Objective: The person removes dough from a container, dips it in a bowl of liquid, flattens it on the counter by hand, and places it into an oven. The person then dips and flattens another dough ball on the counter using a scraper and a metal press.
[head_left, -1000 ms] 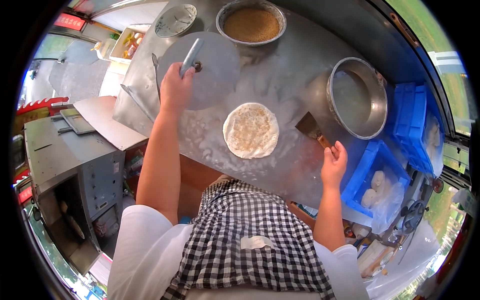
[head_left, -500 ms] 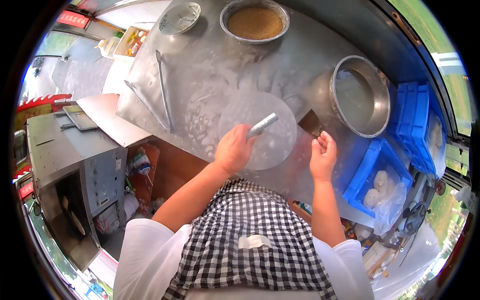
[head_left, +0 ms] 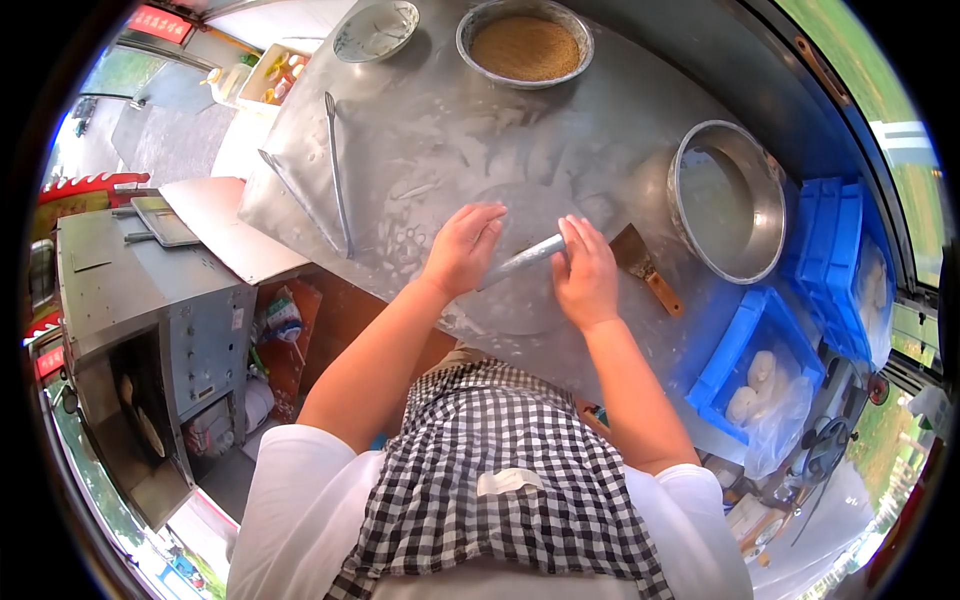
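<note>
A metal rolling pin (head_left: 522, 262) lies slantwise between my two hands over the metal tabletop. My right hand (head_left: 585, 275) grips its upper end, with thumb and fingers on either side of it. My left hand (head_left: 463, 250) is at the lower end, its fingers stretched out and its palm close to the pin. Beneath them a faint round sheet (head_left: 520, 315) spreads thin on the table. To the right of my right hand rests a scraper (head_left: 648, 270) with a dark blade and a wooden handle.
A metal basin (head_left: 768, 225) stands at right, near blue crates (head_left: 715, 375) holding pale dough pieces (head_left: 742, 400). At the back are a bowl of brown crumbs (head_left: 525, 48) and a shallow dish (head_left: 375, 30). Long tongs (head_left: 338, 180) lie at left, beyond a metal cabinet (head_left: 205, 340).
My right hand has moved left from the scraper onto the rolling pin, leaving the scraper on the table. My left hand has loosened its grip and straightened its fingers. The round sheet looks fainter.
</note>
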{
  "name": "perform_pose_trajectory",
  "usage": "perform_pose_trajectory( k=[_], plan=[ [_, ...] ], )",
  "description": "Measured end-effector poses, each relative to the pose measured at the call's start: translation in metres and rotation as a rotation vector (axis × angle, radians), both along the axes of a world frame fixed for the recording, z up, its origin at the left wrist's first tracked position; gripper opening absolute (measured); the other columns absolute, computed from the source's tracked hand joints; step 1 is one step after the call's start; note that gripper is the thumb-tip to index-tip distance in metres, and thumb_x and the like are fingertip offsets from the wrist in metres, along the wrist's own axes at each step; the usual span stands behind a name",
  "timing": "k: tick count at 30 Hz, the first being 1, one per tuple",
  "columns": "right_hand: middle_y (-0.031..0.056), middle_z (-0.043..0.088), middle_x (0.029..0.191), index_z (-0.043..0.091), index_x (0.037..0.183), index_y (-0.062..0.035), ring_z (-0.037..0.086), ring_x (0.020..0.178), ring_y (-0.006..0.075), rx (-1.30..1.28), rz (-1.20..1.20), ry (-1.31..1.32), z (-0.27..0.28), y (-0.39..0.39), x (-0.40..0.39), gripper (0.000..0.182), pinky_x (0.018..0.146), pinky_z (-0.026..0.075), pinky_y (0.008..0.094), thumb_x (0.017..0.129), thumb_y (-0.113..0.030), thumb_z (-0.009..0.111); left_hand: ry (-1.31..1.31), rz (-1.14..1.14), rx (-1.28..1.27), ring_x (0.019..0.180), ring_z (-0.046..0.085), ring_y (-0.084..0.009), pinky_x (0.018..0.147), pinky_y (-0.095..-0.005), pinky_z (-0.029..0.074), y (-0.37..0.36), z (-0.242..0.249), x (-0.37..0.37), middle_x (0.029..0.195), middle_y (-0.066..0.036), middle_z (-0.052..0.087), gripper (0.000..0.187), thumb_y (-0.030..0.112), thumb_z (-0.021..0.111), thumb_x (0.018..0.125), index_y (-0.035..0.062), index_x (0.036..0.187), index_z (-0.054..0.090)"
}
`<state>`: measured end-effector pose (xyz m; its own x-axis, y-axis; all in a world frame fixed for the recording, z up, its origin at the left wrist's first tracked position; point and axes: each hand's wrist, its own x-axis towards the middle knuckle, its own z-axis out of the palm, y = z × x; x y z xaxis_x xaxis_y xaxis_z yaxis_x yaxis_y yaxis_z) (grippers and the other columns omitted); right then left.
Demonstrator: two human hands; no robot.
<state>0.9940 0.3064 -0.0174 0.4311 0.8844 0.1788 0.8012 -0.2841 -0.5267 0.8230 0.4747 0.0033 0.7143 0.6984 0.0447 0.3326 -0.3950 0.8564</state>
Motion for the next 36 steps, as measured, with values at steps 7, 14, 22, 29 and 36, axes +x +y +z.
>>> perform_pose_trajectory(
  k=[7, 14, 22, 29, 36],
  plan=[
    [0.0153, 0.039, 0.168, 0.043, 0.159, -0.0025, 0.031, 0.158, 0.0331, -0.17, 0.097, -0.159, -0.033, 0.023, -0.005, 0.066, 0.13, 0.021, 0.053, 0.101, -0.032, 0.059, 0.332, -0.301, 0.527, 0.158, 0.033, -0.0287, 0.13, -0.0437, 0.028, 0.005, -0.041, 0.002, 0.167, -0.01, 0.042, 0.057, 0.038, 0.059, 0.105, 0.0104, 0.155, 0.051],
    [0.0165, 0.035, 0.17, 0.04, 0.16, -0.0021, 0.027, 0.16, 0.0331, -0.198, 0.103, -0.167, -0.033, 0.026, -0.008, 0.068, 0.131, 0.02, 0.054, 0.102, -0.034, 0.056, 0.458, -0.262, 0.577, 0.16, 0.027, -0.0234, 0.133, -0.0432, 0.019, 0.002, -0.049, 0.007, 0.172, -0.006, 0.034, 0.068, 0.051, 0.052, 0.105, 0.0127, 0.161, 0.043],
    [0.0186, 0.036, 0.169, 0.04, 0.16, -0.001, 0.029, 0.159, 0.0347, -0.232, 0.134, -0.178, -0.03, 0.03, -0.005, 0.069, 0.13, 0.021, 0.054, 0.103, -0.036, 0.058, 0.51, -0.262, 0.576, 0.162, 0.023, -0.0231, 0.134, -0.0429, 0.016, 0.0, -0.047, 0.004, 0.173, -0.006, 0.031, 0.071, 0.052, 0.046, 0.106, 0.0117, 0.164, 0.037],
    [0.0169, 0.034, 0.17, 0.037, 0.162, -0.0023, 0.026, 0.16, 0.0326, -0.212, 0.164, -0.186, -0.029, 0.035, -0.001, 0.069, 0.132, 0.019, 0.0519, 0.103, -0.035, 0.056, 0.562, -0.29, 0.587, 0.163, 0.02, -0.0237, 0.134, -0.0426, 0.013, -0.001, -0.042, 0.001, 0.174, -0.008, 0.029, 0.07, 0.052, 0.043, 0.108, 0.0101, 0.164, 0.036],
    [0.016, 0.03, 0.172, 0.036, 0.162, -0.0024, 0.024, 0.161, 0.0323, -0.228, 0.17, -0.197, -0.035, 0.029, -0.003, 0.071, 0.132, 0.017, 0.051, 0.102, -0.035, 0.055, 0.545, -0.272, 0.578, 0.163, 0.02, -0.0244, 0.134, -0.0428, 0.013, -0.006, -0.043, 0.002, 0.174, -0.008, 0.029, 0.07, 0.051, 0.043, 0.109, 0.0097, 0.164, 0.036]
  ],
)
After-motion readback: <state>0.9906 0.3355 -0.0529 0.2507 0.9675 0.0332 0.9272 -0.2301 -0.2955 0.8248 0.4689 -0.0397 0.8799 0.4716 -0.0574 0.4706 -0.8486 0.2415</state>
